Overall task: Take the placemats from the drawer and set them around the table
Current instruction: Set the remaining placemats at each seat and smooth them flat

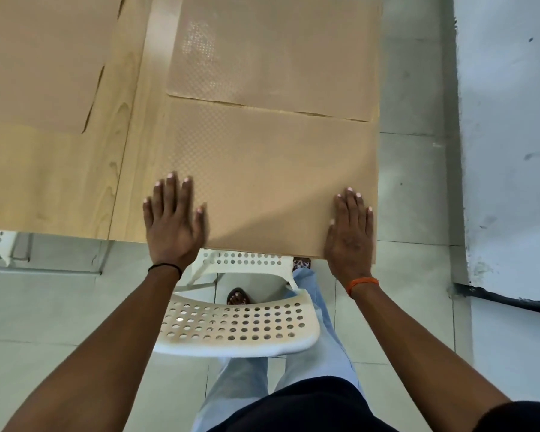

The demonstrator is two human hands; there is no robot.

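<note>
Currently left hand (172,226) and right hand (351,232) lie flat, fingers spread, pressing the near placemat (262,169) at the surface (60,182) corner. Risk: its near edge sits at the rim and could slide off. Second placemat (278,51) abuts it; third (38,57) lies left. White chair (237,332) blocks standing closer.

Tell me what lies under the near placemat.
The near placemat lies on the wooden table, both hands flat on it: left hand, right hand. Its underside and the tabletop beneath are covered, unseen.
</note>
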